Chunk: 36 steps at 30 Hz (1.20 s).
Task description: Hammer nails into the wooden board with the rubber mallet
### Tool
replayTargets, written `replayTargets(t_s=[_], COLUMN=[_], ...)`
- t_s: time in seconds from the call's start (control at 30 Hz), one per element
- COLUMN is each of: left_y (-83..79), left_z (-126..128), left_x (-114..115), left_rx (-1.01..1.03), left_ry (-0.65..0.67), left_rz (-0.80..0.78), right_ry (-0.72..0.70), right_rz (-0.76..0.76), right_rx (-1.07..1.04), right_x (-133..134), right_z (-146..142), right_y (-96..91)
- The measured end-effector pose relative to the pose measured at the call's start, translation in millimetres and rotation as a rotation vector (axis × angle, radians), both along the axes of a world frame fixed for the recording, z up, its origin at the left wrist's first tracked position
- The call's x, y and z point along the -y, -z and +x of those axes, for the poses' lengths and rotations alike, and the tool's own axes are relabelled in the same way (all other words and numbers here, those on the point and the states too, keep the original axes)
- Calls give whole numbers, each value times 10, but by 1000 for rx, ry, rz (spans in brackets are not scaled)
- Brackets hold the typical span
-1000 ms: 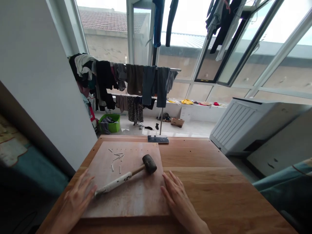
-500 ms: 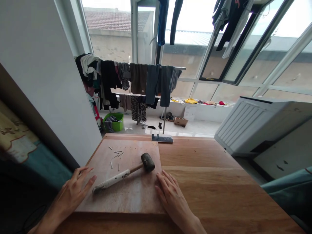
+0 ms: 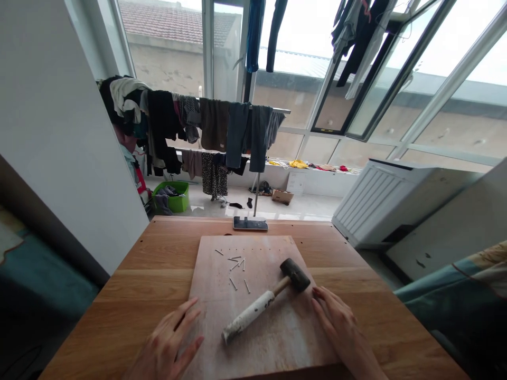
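Observation:
A worn wooden board (image 3: 285, 338) lies on the wooden table, with a row of small holes along its far part. On it rests a rubber mallet (image 3: 253, 311), its black head toward the right edge and its white-wrapped handle pointing down left. Several small pale pins that look like nails or dowels (image 3: 233, 283) are scattered across the board's upper left. My left hand (image 3: 168, 338) is at the board's left edge, fingers spread. Along the right edge, close to the mallet head, my right hand (image 3: 340, 322) lies with fingers stretched out. Neither hand holds anything.
A phone (image 3: 250, 224) lies at the table's (image 3: 138, 285) far edge. Beyond it stand a drying rack with clothes (image 3: 237, 126) and a green basket (image 3: 172, 196). A white ribbed appliance (image 3: 368, 195) is at the right, a pale wall panel (image 3: 71, 132) at the left.
The board has shifted right across the table and turned slightly, carrying the mallet and pins along. Both hands have moved right with it. The view has swung a little too.

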<state>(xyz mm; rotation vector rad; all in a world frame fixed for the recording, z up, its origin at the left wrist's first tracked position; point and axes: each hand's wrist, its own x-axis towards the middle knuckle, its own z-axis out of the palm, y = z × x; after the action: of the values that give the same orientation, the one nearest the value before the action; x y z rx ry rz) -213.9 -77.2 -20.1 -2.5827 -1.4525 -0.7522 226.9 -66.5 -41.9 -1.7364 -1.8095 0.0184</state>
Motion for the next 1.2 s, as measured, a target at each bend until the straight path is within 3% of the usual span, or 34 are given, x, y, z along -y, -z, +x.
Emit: replayTargets(t_s=[0.13, 0.2, 0.37, 0.47, 0.53, 0.63, 0.73, 0.83, 1.0, 1.1, 1.2], left_y=[29, -3, -77, -62, -56, -71, -101, -128, -176, -208, -249], left_z=[159, 263, 702, 985, 1135, 1305, 1455, 1624, 1875, 1912, 1816], left_x=[-72, -169, -737, -1105, -1217, -1153, -979, -897, -976, -1015, -1016], left_rx=[-33, -54, -81, -109, -113, -109, -110, -81, 7, 152, 235], left_ry=[-5, -20, -95, -124, -76, 135, 344, 424, 585, 592, 407], left_rz=[39, 50, -11, -144, -201, -237, -272, -326, -453, -486, -405], right_ry=[94, 50, -163, -135, -108, -102, -63, -73, -47, -12, 1], right_rz=[80, 12, -298, -373, -394, -470, -445, -413, -382, -378, -412], right_rx=[-101, -145, -196, -237, -339, -538, -547, -433, -382, -471, -745], right_x=[85, 116, 15, -78, -99, -71, -26, -21, -88, -71, -7], right_z=[-116, -312, -824, -959, -958, -865, -768, -766, -850, -816, -713], right_y=[-114, -183, -376, -429, -426, -409, -412, -423, -402, -373, -354])
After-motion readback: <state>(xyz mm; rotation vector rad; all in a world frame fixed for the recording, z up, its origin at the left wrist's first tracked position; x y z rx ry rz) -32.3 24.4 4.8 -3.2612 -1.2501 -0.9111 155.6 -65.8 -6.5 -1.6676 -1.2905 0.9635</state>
